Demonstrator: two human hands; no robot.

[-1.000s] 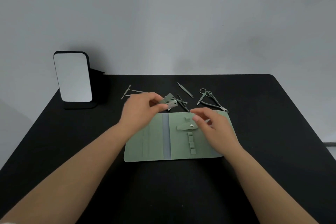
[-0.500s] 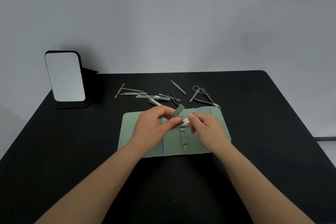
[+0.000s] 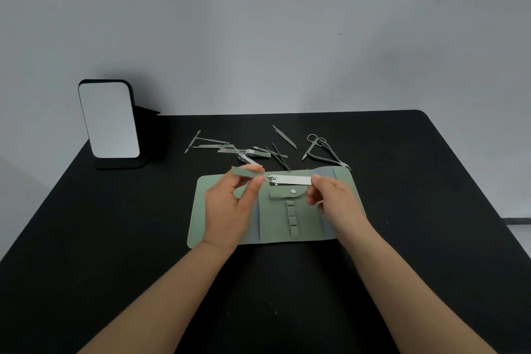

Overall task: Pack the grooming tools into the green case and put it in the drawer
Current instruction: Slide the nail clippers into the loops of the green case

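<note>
The green case [image 3: 304,211] lies unfolded flat on the black table, with a snap flap and a column of small loops in its middle. Just above it my right hand [image 3: 333,201] pinches the right end of a silver nail clipper [image 3: 290,180], held level. My left hand [image 3: 230,204] pinches a small green sleeve [image 3: 247,171] at the clipper's left end. Behind the case lie several loose tools: thin files and picks [image 3: 209,144], another clipper [image 3: 253,154], tweezers [image 3: 283,136], scissors [image 3: 311,145] and nippers [image 3: 330,156].
A standing mirror [image 3: 109,119] on a black base sits at the table's back left. The black table [image 3: 431,210] ends at a grey wall behind and drops off on the right.
My left hand brought a clipper from the tool pile over the case. Both hands have drawn apart, so the silver clipper now shows outside its green sleeve.
</note>
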